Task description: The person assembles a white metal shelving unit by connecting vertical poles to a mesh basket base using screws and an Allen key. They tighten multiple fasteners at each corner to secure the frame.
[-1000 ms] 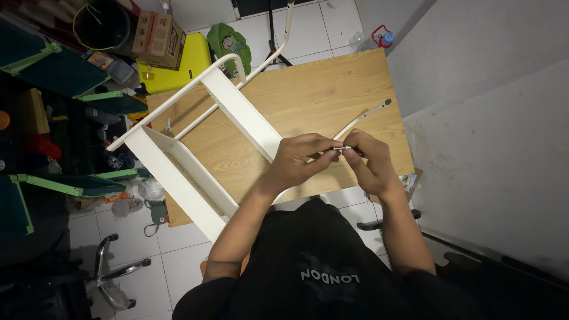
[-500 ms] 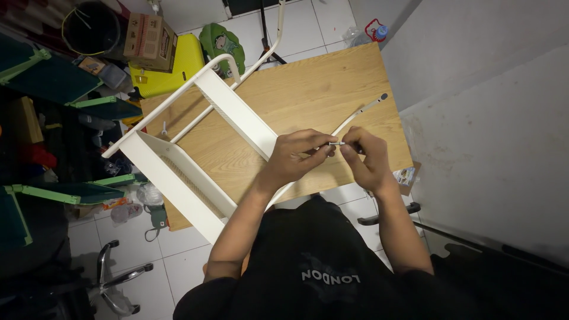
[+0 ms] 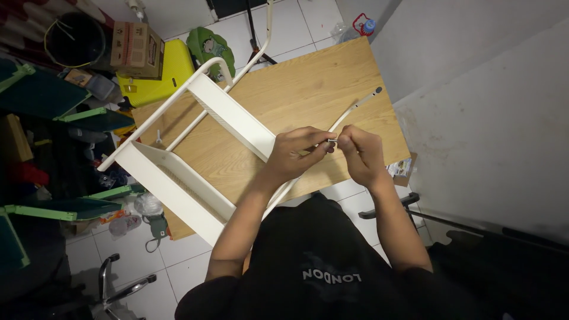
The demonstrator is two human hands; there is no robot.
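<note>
Pinching small part (image 3: 332, 143), both hands' fingers (image 3: 320, 144)

Two hands, left (image 3: 299, 151) and right (image 3: 361, 154), are sharing one white tube (image 3: 355, 108); one white rack (image 3: 189, 148) is lying on one wooden worktop (image 3: 308, 83).

A wooden table (image 3: 308, 89) stands on a white tiled floor (image 3: 178, 261). On the table lies a white metal rack (image 3: 195, 148), tipped on its side and overhanging the table's left edge. A thin white tube (image 3: 355, 109) rests to the right of the rack.
</note>
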